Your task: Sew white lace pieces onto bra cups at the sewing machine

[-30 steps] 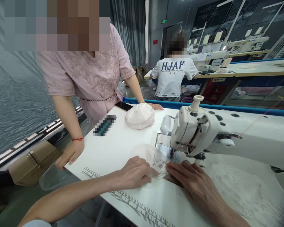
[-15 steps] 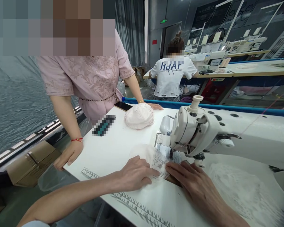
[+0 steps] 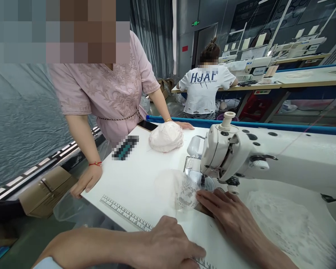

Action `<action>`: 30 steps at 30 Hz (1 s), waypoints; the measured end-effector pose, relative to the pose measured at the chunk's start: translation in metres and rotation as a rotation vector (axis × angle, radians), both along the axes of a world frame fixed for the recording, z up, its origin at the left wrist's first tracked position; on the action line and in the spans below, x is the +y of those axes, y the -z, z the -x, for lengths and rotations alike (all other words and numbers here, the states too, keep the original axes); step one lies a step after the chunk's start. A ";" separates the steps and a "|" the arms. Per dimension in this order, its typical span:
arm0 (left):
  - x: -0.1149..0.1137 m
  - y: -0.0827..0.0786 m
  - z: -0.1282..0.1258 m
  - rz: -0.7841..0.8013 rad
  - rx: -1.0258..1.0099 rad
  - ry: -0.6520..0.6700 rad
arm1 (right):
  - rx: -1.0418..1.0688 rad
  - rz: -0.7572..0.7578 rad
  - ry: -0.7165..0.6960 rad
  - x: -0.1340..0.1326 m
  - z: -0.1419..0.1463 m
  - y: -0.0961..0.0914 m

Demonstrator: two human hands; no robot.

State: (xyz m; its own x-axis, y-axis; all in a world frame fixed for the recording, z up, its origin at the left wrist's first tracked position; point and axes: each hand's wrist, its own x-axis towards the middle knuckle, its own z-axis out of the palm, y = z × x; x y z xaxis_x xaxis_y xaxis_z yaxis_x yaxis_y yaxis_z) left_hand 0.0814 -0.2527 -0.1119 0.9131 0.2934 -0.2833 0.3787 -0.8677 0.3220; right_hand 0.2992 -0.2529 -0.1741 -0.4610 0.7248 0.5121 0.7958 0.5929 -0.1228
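A sheer white lace piece (image 3: 186, 192) lies on the machine bed, its edge reaching the needle area of the white sewing machine (image 3: 217, 149). At that edge my right hand (image 3: 225, 211) is closed, its fingertips gripping the lace just in front of the presser foot (image 3: 203, 182). My left hand (image 3: 173, 243) is off the lace, over the table's front edge near the printed ruler (image 3: 126, 213). Its index finger is stretched out, its thumb lies apart, and no object shows in it.
Stacked white fabric cups (image 3: 166, 137) sit behind the lace, near a phone (image 3: 147, 125). More white lace (image 3: 285, 220) lies right of my right hand. A person in pink (image 3: 112, 89) leans both hands on the table. Another person (image 3: 204, 89) sits by machines behind.
My left hand has left the lace and moved down toward the table's front edge. The right hand stays at the lace by the presser foot. The view has shifted slightly.
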 end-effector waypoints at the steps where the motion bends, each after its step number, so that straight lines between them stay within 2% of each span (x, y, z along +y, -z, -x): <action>1: -0.001 0.000 0.000 -0.001 -0.003 -0.015 | 0.003 -0.009 -0.002 0.000 0.000 0.000; 6: -0.002 0.009 0.000 -0.036 -0.054 -0.021 | -0.005 -0.023 -0.006 -0.001 0.000 0.001; 10: 0.011 0.028 -0.003 -0.218 -0.410 -0.078 | 0.009 -0.016 0.001 0.000 0.000 0.004; 12: 0.023 0.038 -0.004 -0.293 -0.514 -0.102 | 0.004 -0.014 0.000 0.000 0.000 0.003; 16: 0.047 0.047 -0.005 -0.369 -0.469 -0.101 | 0.010 -0.019 -0.020 0.000 -0.001 0.001; 24: 0.088 0.046 -0.030 -0.421 -0.397 -0.020 | -0.034 -0.053 -0.007 0.000 -0.005 -0.006; 30: 0.095 0.049 -0.031 -0.465 -0.342 -0.019 | -0.058 -0.074 0.009 -0.004 -0.009 -0.009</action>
